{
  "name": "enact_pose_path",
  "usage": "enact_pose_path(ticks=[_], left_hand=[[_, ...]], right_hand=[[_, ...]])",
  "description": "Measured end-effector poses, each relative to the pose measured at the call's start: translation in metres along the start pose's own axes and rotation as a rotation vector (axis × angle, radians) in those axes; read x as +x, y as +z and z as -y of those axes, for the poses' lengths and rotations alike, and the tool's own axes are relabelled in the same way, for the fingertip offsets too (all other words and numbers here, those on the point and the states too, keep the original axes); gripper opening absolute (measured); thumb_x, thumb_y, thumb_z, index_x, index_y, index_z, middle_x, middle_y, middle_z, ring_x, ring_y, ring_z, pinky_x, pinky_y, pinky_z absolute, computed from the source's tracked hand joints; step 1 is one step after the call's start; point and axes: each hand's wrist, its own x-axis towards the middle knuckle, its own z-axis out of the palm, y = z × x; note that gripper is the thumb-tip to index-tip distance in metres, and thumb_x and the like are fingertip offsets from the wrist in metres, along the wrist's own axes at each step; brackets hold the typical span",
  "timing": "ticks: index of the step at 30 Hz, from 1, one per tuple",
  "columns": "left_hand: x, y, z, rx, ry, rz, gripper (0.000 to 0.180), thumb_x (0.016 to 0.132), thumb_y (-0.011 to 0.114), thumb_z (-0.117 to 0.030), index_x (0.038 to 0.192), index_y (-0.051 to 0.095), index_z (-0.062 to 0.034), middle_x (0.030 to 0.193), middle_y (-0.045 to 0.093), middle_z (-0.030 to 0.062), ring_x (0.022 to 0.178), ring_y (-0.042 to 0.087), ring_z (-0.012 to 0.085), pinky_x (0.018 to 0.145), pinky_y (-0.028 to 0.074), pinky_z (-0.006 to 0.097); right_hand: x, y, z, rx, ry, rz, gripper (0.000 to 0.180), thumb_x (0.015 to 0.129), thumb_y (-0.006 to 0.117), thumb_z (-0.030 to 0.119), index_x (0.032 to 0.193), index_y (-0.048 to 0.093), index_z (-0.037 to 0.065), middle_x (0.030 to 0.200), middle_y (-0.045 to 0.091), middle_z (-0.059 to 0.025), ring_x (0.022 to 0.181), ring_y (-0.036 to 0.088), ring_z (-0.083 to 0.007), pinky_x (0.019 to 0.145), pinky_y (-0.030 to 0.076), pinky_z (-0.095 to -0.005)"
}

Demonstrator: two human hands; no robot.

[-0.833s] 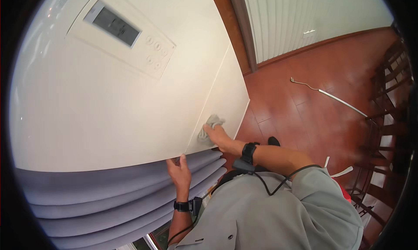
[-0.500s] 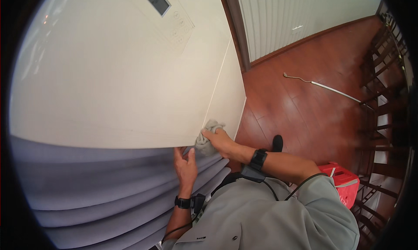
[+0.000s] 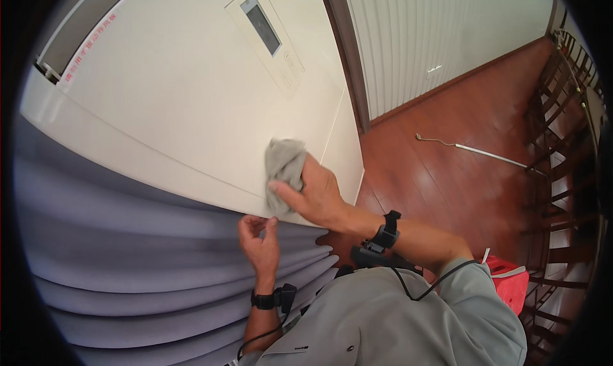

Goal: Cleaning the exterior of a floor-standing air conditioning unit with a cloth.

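Note:
A grey cloth (image 3: 283,168) lies bunched under my right hand (image 3: 317,190), whose fingers and thumb grip it against the front of a tall white appliance (image 3: 191,123). The appliance looks like a floor-standing air conditioner, with a dark display (image 3: 263,26) and small buttons on its face. At its left edge, beside the blue-grey curtain (image 3: 166,251), is my left hand (image 3: 260,245). Its fingers are loosely bent, apart from the thumb, with nothing visible in them; the fingertips are at the edge.
On the reddish wooden floor (image 3: 408,174) lies a white pole (image 3: 491,155) with a cord at one end. Dark wooden chairs (image 3: 562,149) stand along the right. A red plastic container (image 3: 509,286) is by my right elbow. A pale ribbed wall panel (image 3: 440,40) rises beyond the appliance.
My right hand has moved the cloth up and left, from the appliance's side edge onto its front. The left hand has shifted slightly left, its fingers more bent. The view has tilted.

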Motion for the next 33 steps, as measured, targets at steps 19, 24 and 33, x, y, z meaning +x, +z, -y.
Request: enact_pose_path(ticks=[19, 24, 33], left_hand=[[-0.003, -0.004, -0.004, 0.0, 0.053, 0.01, 0.029, 0.09, 0.072, -0.011, 0.109, 0.054, 0.0011, 0.098, 0.06, 0.0058, 0.083, 0.058, 0.0144, 0.078, 0.048, 0.03], [0.006, 0.0, -0.006, -0.111, 0.016, 0.038, 0.029, 0.09, 0.075, -0.017, 0.102, 0.053, -0.0025, 0.095, 0.058, 0.0039, 0.082, 0.056, 0.011, 0.076, 0.048, 0.027], [0.011, 0.002, 0.002, -0.125, 0.028, 0.04, 0.03, 0.091, 0.074, -0.017, 0.102, 0.051, -0.0017, 0.093, 0.058, 0.0042, 0.083, 0.056, 0.0112, 0.075, 0.048, 0.027]], right_hand=[[0.013, 0.001, 0.009, -0.253, -0.567, -0.131, 0.049, 0.067, 0.082, 0.011, 0.113, 0.065, 0.011, 0.095, 0.063, -0.011, 0.084, 0.066, -0.0301, 0.065, 0.054, -0.038], [0.02, -0.01, -0.065, -0.259, -0.233, -0.242, 0.04, 0.075, 0.077, 0.016, 0.112, 0.063, 0.009, 0.095, 0.062, -0.0128, 0.083, 0.064, -0.0335, 0.068, 0.053, -0.039], [0.011, 0.004, -0.083, 0.005, 0.083, -0.235, 0.029, 0.083, 0.067, 0.018, 0.109, 0.064, 0.006, 0.099, 0.063, -0.0134, 0.081, 0.066, -0.0298, 0.072, 0.053, -0.0381]])
